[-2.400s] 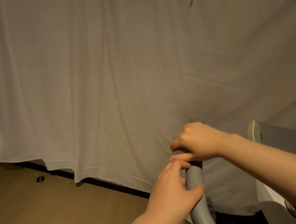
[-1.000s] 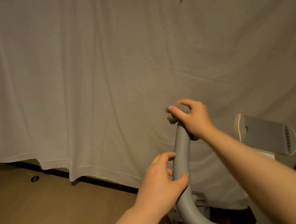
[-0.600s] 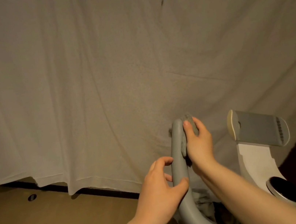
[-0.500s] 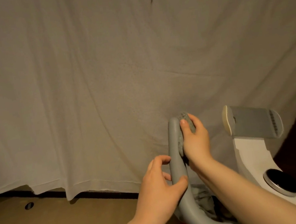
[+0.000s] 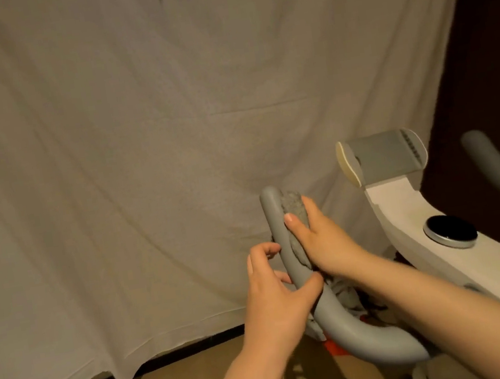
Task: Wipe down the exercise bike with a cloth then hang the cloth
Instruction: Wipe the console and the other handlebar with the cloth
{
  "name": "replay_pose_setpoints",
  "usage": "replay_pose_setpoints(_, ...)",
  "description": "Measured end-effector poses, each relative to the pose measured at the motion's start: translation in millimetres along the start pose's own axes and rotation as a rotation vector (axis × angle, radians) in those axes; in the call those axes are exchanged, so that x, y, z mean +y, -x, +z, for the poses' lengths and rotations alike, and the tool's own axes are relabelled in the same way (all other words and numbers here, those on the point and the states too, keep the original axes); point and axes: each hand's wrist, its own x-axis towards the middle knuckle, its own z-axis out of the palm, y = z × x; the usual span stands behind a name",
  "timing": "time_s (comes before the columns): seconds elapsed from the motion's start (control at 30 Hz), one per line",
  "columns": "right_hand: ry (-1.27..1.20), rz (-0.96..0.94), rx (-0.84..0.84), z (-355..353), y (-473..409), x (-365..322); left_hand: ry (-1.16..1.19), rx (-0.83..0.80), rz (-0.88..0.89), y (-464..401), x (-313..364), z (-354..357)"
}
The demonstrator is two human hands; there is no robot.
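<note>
Under the right hand [image 5: 318,240], the soft, light grey cloth [image 5: 293,212] is pressed against the rigid curved grey handlebar [image 5: 286,248], which the left hand [image 5: 274,296] grips just below.

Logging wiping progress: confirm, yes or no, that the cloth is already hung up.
No: the right hand holds the grey cloth against the left handlebar, which the left hand grips lower down.
</note>
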Motion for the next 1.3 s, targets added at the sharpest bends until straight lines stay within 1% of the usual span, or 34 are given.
replay_pose_setpoints(0.07,-0.034,0.009,0.049,0,-10,-10,-0.02,-0.014,0.015,-1,-2,-1)
replay_pose_setpoints(0.13,-0.015,-0.029,0.057,9,-5,-12,-0.034,-0.048,0.046,1,-4,-4)
replay_pose_setpoints(0.17,0.016,-0.049,0.046,10,3,-9,-0.042,-0.073,0.07,2,-5,-8)
replay_pose_setpoints(0.27,0.147,-0.07,-0.073,-1,27,-5,-0.068,-0.132,0.131,1,-7,-20)
replay_pose_setpoints(0.3,0.184,-0.054,-0.087,-5,28,-8,-0.073,-0.136,0.149,-2,-9,-24)
replay_pose_setpoints(0.33,0.207,-0.024,-0.066,-6,24,-13,-0.077,-0.137,0.164,-5,-10,-26)
replay_pose_setpoints(0.4,0.253,0.031,0.012,3,21,-24,-0.11,-0.14,0.225,-11,-11,-30)
replay_pose_setpoints(0.47,0.361,0.049,0.07,13,33,-27,-0.165,-0.177,0.319,-15,-11,-36)
replay_pose_setpoints(0.5,0.439,0.05,0.068,14,44,-28,-0.178,-0.213,0.345,-15,-11,-39)
replay_pose_setpoints(0.57,0.544,0.085,0.007,5,66,-31,-0.164,-0.284,0.352,-15,-14,-45)
replay_pose_setpoints(0.6,0.55,0.133,-0.01,0,71,-32,-0.156,-0.293,0.362,-15,-16,-47)
replay_pose_setpoints(0.67,0.576,0.191,0.004,-3,68,-38,-0.155,-0.24,0.395,-15,-19,-46)
replay_pose_setpoints(0.73,0.694,0.175,0.051,10,68,-40,-0.16,-0.175,0.421,-13,-18,-40)
replay_pose_setpoints(0.8,0.746,0.124,0.12,21,84,-37,-0.144,-0.146,0.456,-11,-18,-36)
replay_pose_setpoints(0.93,0.652,0.131,0.186,-1,132,-20,-0.176,-0.255,0.564,-7,-18,-31)
replay_pose_setpoints(1.0,0.691,0.12,0.283,2,138,-18,-0.188,-0.295,0.607,-6,-19,-27)
replay_pose_setpoints(1.07,0.757,0.114,0.432,21,137,-20,-0.139,-0.313,0.605,-2,-19,-20)
replay_pose_setpoints(1.1,0.764,0.098,0.485,29,137,-21,-0.106,-0.317,0.589,-1,-19,-18)
replay_pose_setpoints(1.13,0.769,0.068,0.5,30,139,-20,-0.078,-0.32,0.577,0,-19,-18)
replay_pose_setpoints(1.2,0.761,-0.006,0.492,13,151,-7,-0.056,-0.331,0.574,-1,-20,-18)
replay_pose_setpoints(1.23,0.756,-0.013,0.53,1,159,2,-0.059,-0.338,0.576,-1,-21,-18)
replay_pose_setpoints(1.3,0.66,0.051,0.662,-10,170,15,-0.082,-0.333,0.586,1,-20,-13)
